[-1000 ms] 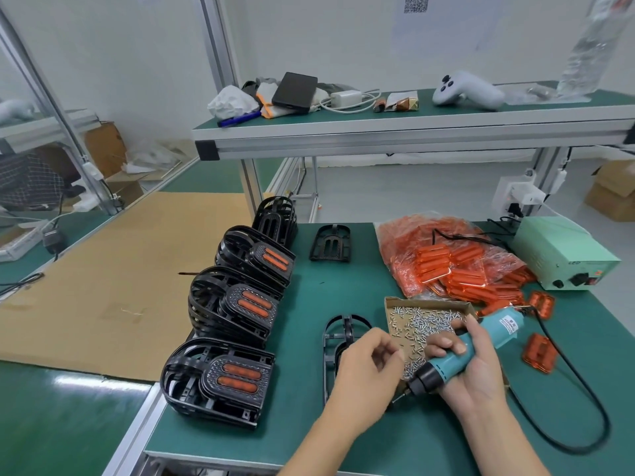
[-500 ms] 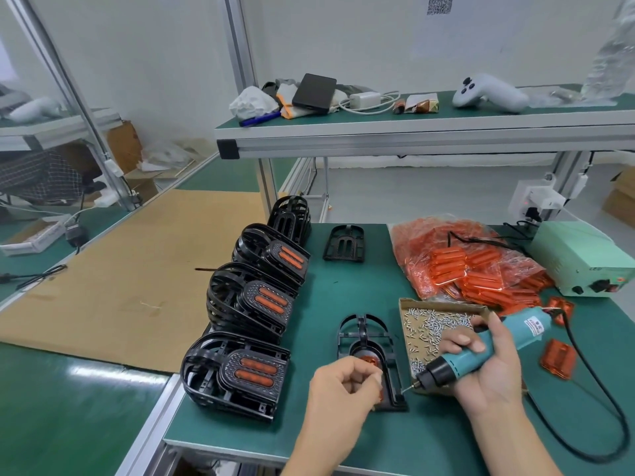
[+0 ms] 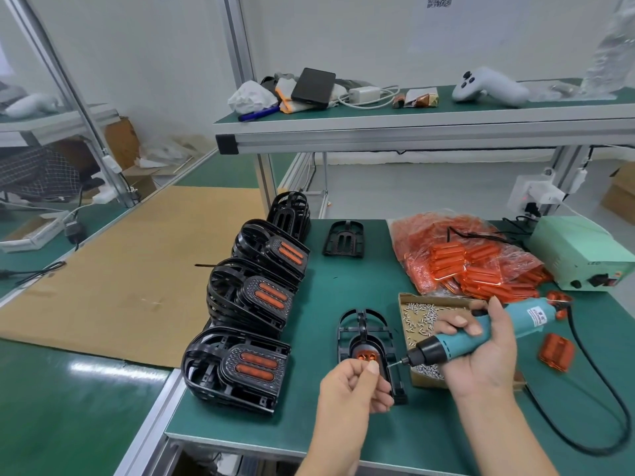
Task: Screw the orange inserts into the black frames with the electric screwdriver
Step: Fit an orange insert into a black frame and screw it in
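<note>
The electric screwdriver (image 3: 481, 334) is gripped in the right hand (image 3: 481, 355), fingers wrapped round its teal barrel, bit pointed left and down at the right edge of the black frame (image 3: 369, 341) lying flat on the tabletop (image 3: 343, 290). The left hand (image 3: 350, 386) is held over the frame's near end, fingers curled, thumb and forefinger pinched together; whether a screw is pinched there cannot be told. An orange insert (image 3: 366, 356) is seen seated in the frame, just beyond the left fingertips. Compared with half a second earlier, the bit tip is now closer to the frame, and the left hand remains over the frame's near end. A cardboard screw tray (image 3: 422, 314) is partly covered by the right hand; a bag of orange inserts (image 3: 457, 255) lies beyond it. Finished frames (image 3: 254, 297) are stacked to the left.
</note>
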Demonstrator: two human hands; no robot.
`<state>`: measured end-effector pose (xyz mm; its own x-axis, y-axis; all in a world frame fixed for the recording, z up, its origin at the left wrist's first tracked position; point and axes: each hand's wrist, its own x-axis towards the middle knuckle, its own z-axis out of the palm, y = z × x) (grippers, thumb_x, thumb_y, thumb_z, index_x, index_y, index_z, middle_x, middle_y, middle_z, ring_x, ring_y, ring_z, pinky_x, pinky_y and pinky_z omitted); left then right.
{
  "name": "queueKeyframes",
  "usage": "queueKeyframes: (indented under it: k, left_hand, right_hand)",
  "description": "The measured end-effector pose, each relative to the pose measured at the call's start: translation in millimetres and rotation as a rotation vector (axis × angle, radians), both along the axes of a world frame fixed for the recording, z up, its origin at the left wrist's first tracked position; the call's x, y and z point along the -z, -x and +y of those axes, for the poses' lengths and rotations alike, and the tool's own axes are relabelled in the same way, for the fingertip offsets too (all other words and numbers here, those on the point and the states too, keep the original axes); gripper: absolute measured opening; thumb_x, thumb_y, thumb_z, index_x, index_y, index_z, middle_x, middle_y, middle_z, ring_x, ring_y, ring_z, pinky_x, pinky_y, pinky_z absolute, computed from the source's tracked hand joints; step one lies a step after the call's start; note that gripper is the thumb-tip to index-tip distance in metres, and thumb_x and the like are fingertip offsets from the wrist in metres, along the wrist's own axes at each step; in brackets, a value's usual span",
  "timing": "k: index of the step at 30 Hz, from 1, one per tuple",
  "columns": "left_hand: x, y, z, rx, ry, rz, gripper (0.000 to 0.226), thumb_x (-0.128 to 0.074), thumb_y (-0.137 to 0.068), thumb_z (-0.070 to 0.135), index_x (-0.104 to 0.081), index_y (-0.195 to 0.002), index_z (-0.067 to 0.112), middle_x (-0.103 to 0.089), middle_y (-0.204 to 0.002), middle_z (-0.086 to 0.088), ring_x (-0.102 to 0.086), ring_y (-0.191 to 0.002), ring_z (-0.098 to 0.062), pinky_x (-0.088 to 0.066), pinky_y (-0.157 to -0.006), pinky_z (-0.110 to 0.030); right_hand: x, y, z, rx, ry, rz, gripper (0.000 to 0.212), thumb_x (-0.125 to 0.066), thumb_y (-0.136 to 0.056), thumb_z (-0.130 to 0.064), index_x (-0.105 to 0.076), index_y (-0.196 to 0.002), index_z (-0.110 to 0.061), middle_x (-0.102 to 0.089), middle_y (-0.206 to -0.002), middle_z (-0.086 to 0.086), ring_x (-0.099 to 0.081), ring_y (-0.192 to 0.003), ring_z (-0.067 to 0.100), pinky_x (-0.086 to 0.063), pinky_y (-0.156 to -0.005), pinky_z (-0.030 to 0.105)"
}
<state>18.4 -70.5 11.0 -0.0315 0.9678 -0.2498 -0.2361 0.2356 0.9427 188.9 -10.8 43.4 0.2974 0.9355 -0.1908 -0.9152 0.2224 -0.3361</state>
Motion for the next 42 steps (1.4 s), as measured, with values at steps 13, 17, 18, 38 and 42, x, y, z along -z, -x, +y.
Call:
queueKeyframes:
  k: [13,17,18,38,42]
  left_hand:
    - [6,-4,-4,-0.101,-0.023,-0.176,0.007,-0.069,-0.093,-0.003,-0.074,-0.098,-0.002,-0.075,-0.087,-0.026,-0.075,-0.074,-0.027,-0.061,-0.065,-0.027]
    - [7,-3,-5,-0.08,-0.036,-0.126,0.008,-0.067,-0.096,0.002,-0.074,-0.098,-0.001,-0.075,-0.084,-0.024,-0.074,-0.07,-0.025,-0.06,-0.063,-0.027]
    - [8,-3,-5,-0.074,-0.042,-0.1,0.008,-0.067,-0.097,0.003,-0.074,-0.099,-0.001,-0.076,-0.083,-0.022,-0.074,-0.068,-0.025,-0.06,-0.063,-0.027]
    - [11,23,40,0.086,-0.617,1.091,0.009,-0.067,-0.089,0.023,-0.07,-0.094,0.031,-0.069,-0.088,0.02,-0.061,-0.085,-0.003,-0.052,-0.079,-0.03]
    - [15,18,60,0.006,-0.671,1.267,0.007,-0.077,-0.083,0.022,-0.074,-0.087,0.027,-0.06,-0.092,0.014,-0.049,-0.105,-0.018,-0.036,-0.083,-0.035]
  right_hand:
    - [1,8,-4,0.004,0.013,-0.031,0.029,-0.063,-0.1,-0.037,-0.063,-0.076,-0.02,-0.038,-0.056,-0.01,-0.047,-0.058,0.007,-0.043,-0.055,0.021]
    - [3,8,-4,0.002,0.005,-0.025,0.029,-0.064,-0.099,-0.036,-0.064,-0.075,-0.02,-0.039,-0.056,-0.01,-0.047,-0.058,0.007,-0.043,-0.054,0.021]
    - [3,9,-4,0.002,0.006,-0.028,0.029,-0.065,-0.099,-0.036,-0.064,-0.075,-0.02,-0.039,-0.056,-0.01,-0.047,-0.058,0.007,-0.043,-0.054,0.021]
    - [-19,39,31,-0.023,-0.06,-0.535,0.024,-0.076,-0.09,-0.024,-0.056,-0.085,-0.012,-0.042,-0.053,0.001,-0.047,-0.052,0.018,-0.044,-0.052,0.026]
    - [-20,57,47,0.0,-0.144,-0.784,0.019,-0.081,-0.081,-0.032,-0.065,-0.079,-0.022,-0.051,-0.054,0.003,-0.049,-0.049,0.019,-0.048,-0.054,0.03]
